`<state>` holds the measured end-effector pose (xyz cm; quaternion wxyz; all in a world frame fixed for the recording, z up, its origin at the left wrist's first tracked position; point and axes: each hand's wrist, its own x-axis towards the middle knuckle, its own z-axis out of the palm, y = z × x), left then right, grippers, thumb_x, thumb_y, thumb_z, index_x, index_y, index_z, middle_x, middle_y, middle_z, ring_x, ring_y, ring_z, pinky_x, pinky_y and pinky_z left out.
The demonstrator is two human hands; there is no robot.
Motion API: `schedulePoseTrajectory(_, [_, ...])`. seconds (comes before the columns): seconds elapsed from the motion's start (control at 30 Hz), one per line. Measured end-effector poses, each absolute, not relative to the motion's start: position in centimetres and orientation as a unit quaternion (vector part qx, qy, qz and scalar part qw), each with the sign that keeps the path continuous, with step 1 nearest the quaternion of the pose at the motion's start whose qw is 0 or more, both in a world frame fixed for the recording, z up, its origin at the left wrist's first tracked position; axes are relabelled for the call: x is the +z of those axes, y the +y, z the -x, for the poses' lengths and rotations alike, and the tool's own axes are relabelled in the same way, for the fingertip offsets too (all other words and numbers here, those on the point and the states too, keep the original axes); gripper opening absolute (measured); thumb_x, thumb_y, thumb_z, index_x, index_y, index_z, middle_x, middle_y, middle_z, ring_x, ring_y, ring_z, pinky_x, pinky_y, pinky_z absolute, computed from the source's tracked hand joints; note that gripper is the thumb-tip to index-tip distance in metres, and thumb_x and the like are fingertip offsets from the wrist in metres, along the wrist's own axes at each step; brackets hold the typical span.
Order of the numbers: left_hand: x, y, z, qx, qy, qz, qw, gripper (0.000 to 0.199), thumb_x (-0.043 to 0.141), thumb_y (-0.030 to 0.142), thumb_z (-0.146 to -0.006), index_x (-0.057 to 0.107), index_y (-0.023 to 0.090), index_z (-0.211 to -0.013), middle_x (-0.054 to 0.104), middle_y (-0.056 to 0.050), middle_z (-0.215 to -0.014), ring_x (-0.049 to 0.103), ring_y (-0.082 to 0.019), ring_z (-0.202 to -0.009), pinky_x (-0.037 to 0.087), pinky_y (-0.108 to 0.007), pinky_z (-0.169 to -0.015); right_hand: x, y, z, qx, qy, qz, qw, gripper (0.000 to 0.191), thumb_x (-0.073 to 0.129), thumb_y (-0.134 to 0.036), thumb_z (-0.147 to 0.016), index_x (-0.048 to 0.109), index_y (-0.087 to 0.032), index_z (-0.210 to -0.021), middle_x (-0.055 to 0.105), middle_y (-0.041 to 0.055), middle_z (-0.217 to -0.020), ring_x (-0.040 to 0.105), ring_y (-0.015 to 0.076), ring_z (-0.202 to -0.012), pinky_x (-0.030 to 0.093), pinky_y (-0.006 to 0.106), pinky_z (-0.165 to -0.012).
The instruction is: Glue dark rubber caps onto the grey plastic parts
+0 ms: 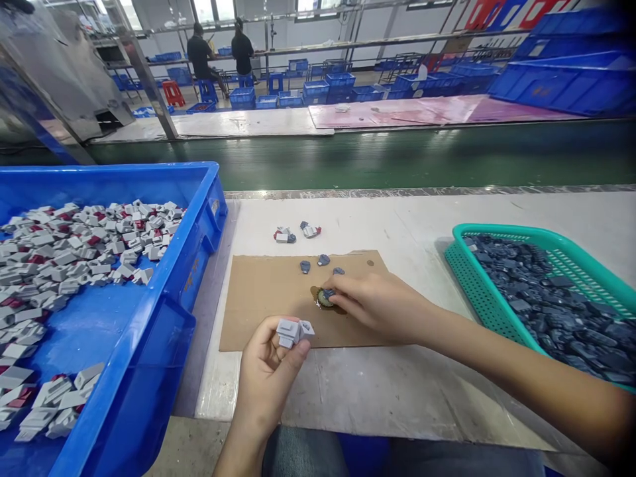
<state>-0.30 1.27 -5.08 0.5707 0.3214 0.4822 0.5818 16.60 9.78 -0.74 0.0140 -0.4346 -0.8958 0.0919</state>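
**Grey part pinched over the desk, dark cap pressed at the card**

A grey part (294, 330) is pinched by the fingers of the left hand (268, 377), thumb closed against it, and is held above the near edge of the card (263, 298). The right hand (377, 305) is laid on the card, its fingers drawn together on a dark cap (328, 293) that is seated on a small round fixture (322, 299); whether the cap is gripped or only pressed cannot be told.

Three loose caps (305, 266) are seen on the card just beyond the fixture, and two finished pieces (285, 235) lie on the bare desk (422, 218) past the card's far edge.

The left side is closed off by a blue bin (199, 218) of grey parts, its wall standing just beside the card. The right side is bounded by a teal basket (477, 291) of dark caps, near the right forearm. Open desk is left between card and basket, and behind the card up to the green belt (397, 159). The desk's near edge lies just under the left wrist.
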Motion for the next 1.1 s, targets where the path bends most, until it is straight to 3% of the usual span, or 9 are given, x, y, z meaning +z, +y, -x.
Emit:
schedulePoseTrajectory(0.2, [-5.1, 1.3, 0.3, 0.583, 0.482, -0.323, 0.569, 0.015, 0.068, 0.021, -0.066, 0.063, 0.022, -0.080, 0.065, 0.005, -0.072, 0.056, -0.004, -0.061, 0.043, -0.011, -0.060, -0.2, 10.4, -15.4, -0.030, -0.921, 0.379, -0.080, 0.009, 0.048, -0.015, -0.080, 0.054, -0.014, -0.073, 0.058, 0.0028, -0.060, 0.048, 0.0132, -0.048, 0.015, 0.024, -0.043])
schedulePoseTrajectory(0.43, [-6.0, 1.6, 0.9, 0.558, 0.481, -0.367, 0.568, 0.018, 0.069, 0.023, -0.066, 0.062, 0.021, -0.082, 0.066, 0.002, -0.077, 0.061, -0.008, -0.068, 0.046, -0.014, -0.062, 0.3, 10.4, -14.8, -0.035, -0.915, 0.382, -0.127, 0.007, 0.051, -0.009, -0.076, 0.054, -0.014, -0.071, 0.055, 0.0018, -0.056, 0.039, 0.0108, -0.043, 0.015, 0.024, -0.042])
schedulePoseTrajectory(0.73, [-5.6, 1.6, 0.8, 0.557, 0.485, -0.383, 0.555, 0.015, 0.068, 0.023, -0.067, 0.061, 0.021, -0.080, 0.066, 0.001, -0.077, 0.062, -0.011, -0.073, 0.046, -0.018, -0.066, -0.3, 10.5, -15.2, 0.006, -0.910, 0.405, -0.092, 0.007, 0.045, -0.008, -0.078, 0.051, -0.011, -0.076, 0.052, 0.0019, -0.056, 0.034, 0.0105, -0.042, 0.016, 0.023, -0.042])
schedulePoseTrajectory(0.83, [-5.5, 1.5, 0.6, 0.568, 0.488, -0.377, 0.545, 0.014, 0.067, 0.023, -0.067, 0.061, 0.020, -0.080, 0.065, 0.001, -0.077, 0.061, -0.011, -0.073, 0.046, -0.018, -0.067, -0.3, 10.3, -15.2, 0.045, -0.903, 0.416, -0.095, 0.010, 0.042, -0.011, -0.082, 0.051, -0.012, -0.079, 0.054, 0.0029, -0.059, 0.039, 0.0116, -0.045, 0.019, 0.023, -0.043])
schedulePoseTrajectory(1.1, [-6.1, 1.8, 0.8, 0.555, 0.479, -0.402, 0.549, 0.019, 0.068, 0.027, -0.068, 0.060, 0.018, -0.083, 0.064, -0.002, -0.081, 0.061, -0.014, -0.077, 0.048, -0.021, -0.069, 1.3, 9.8, -15.8, 0.222, -0.861, 0.454, 0.052, 0.016, 0.042, -0.015, -0.084, 0.057, -0.016, -0.084, 0.061, 0.0014, -0.068, 0.055, 0.0136, -0.063, 0.038, 0.023, -0.057])
